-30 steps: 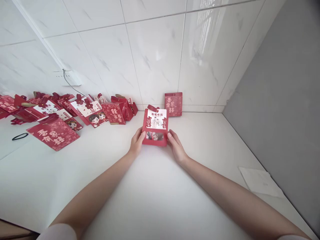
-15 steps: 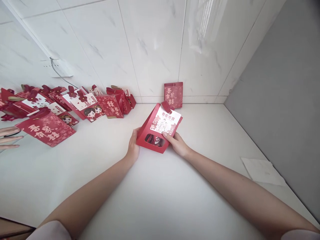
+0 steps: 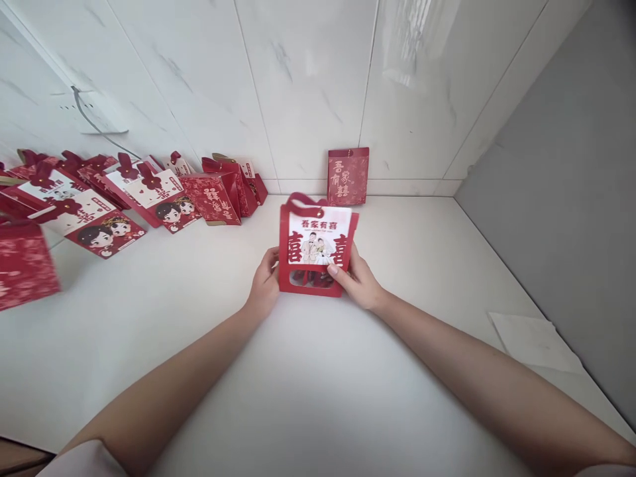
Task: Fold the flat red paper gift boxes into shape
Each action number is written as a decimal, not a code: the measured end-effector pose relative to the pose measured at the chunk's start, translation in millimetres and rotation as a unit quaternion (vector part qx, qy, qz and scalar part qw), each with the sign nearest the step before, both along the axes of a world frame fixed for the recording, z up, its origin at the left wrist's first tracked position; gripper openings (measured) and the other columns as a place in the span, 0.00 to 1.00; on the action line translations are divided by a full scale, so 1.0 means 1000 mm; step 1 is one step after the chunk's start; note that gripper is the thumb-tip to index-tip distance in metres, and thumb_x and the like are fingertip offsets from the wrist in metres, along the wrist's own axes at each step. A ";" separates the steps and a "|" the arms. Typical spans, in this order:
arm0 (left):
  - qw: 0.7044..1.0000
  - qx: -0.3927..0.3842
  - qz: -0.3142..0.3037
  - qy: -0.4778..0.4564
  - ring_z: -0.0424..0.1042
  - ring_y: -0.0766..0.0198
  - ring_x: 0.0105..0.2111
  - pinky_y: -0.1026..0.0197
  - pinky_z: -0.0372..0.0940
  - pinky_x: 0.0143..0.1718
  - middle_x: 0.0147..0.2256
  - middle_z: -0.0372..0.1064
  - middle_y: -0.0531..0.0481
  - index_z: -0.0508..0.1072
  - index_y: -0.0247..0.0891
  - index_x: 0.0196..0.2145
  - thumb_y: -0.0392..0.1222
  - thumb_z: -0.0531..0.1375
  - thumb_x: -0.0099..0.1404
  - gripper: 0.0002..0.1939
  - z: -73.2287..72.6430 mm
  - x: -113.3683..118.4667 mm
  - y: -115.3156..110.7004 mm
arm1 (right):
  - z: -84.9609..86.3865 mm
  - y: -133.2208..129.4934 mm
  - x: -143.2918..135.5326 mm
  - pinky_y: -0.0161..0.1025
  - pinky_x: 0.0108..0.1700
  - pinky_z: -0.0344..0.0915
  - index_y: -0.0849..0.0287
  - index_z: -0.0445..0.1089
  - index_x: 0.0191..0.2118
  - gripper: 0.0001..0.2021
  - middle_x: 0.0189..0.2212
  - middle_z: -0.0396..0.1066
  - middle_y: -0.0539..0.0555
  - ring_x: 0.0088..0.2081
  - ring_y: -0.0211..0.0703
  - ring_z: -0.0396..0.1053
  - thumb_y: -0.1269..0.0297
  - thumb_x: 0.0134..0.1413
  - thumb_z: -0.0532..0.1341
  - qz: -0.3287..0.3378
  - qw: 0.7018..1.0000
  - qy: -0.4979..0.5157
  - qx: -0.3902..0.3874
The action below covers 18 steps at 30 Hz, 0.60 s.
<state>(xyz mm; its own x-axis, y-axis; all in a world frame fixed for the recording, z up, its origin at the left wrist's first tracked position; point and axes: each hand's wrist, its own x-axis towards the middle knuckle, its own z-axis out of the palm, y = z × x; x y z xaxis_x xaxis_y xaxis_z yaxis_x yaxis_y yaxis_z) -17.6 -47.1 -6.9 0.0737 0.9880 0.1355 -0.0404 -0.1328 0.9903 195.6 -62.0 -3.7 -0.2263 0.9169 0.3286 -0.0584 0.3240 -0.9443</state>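
Observation:
Between my two hands, over the white table, is a red paper gift box (image 3: 285,265) with its front toward me. A white card (image 3: 318,222) showing a couple lies on its upper front, and a red ribbon loop tops it. Through a small window low on the front, dark red contents show. My left hand (image 3: 265,281) grips the box's left side, fingers partly hidden behind it. My right hand (image 3: 364,279) holds the right side, its thumb pressed on the front near the window. Another red gift box (image 3: 348,175) stands behind, against the wall.
Several red gift boxes with ribbons (image 3: 171,199) stand crowded along the wall at the left. One red box (image 3: 27,265) is cut off by the left edge. A white sheet (image 3: 536,341) lies at the table's right edge. A grey cable (image 3: 92,122) hangs from a wall socket.
The gift box has turned from tilted to nearly upright, its front now facing me. At the left, the other person's hand has left the view and the nearby red box has shifted left.

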 end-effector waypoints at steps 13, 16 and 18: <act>0.997 -0.046 -0.034 -0.057 0.76 0.56 0.39 0.53 0.71 0.40 0.53 0.68 0.42 0.68 0.42 0.53 0.64 0.49 0.67 0.28 0.002 -0.002 0.003 | -0.003 0.011 -0.014 0.51 0.52 0.72 0.51 0.62 0.57 0.32 0.59 0.67 0.56 0.57 0.54 0.68 0.34 0.57 0.50 -0.104 0.938 0.245 -0.221; 0.996 -0.054 -0.063 -0.025 0.76 0.55 0.40 0.52 0.71 0.41 0.53 0.67 0.39 0.67 0.41 0.54 0.65 0.50 0.66 0.30 0.001 -0.003 0.006 | -0.002 0.011 -0.017 0.49 0.50 0.73 0.50 0.60 0.58 0.29 0.59 0.66 0.56 0.55 0.52 0.69 0.39 0.57 0.57 -0.121 0.924 0.284 -0.224; 0.993 -0.040 -0.113 0.000 0.75 0.51 0.44 0.50 0.70 0.44 0.57 0.64 0.39 0.63 0.44 0.60 0.66 0.53 0.64 0.33 0.002 0.000 0.004 | 0.000 0.008 -0.018 0.50 0.51 0.73 0.50 0.61 0.57 0.28 0.59 0.67 0.55 0.54 0.52 0.71 0.45 0.55 0.63 -0.078 0.933 0.277 -0.217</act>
